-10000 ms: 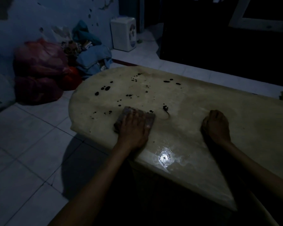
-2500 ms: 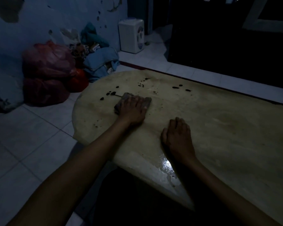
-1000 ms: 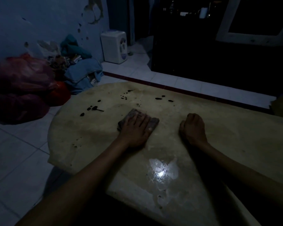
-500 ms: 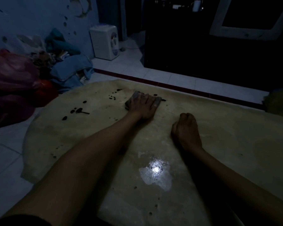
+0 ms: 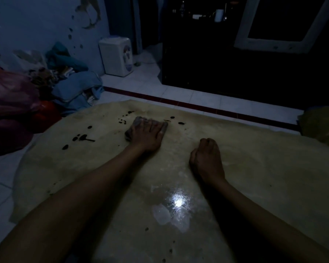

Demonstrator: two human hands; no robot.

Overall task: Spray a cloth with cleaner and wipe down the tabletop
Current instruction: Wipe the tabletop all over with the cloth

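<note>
A pale yellowish tabletop (image 5: 254,168) fills the lower view, with dark spots (image 5: 82,138) scattered over its far left part. My left hand (image 5: 147,134) lies flat with straight fingers, pressing a small dark cloth (image 5: 134,124) onto the table near its far edge; most of the cloth is hidden under the hand. My right hand (image 5: 206,161) rests on the table to the right, fingers curled under into a fist, holding nothing. No spray bottle is in sight.
A wet patch (image 5: 176,207) glints near the front edge. Red bags (image 5: 10,103) and a heap of clothes (image 5: 74,86) lie on the floor at left. A white appliance (image 5: 117,56) stands by the wall. A dark cabinet (image 5: 235,63) is behind. A yellowish object (image 5: 321,126) sits at right.
My left hand has pushed the cloth from mid-table toward the far edge, then held there. Dark spots near the table's middle are gone. My right hand stays fisted in place.
</note>
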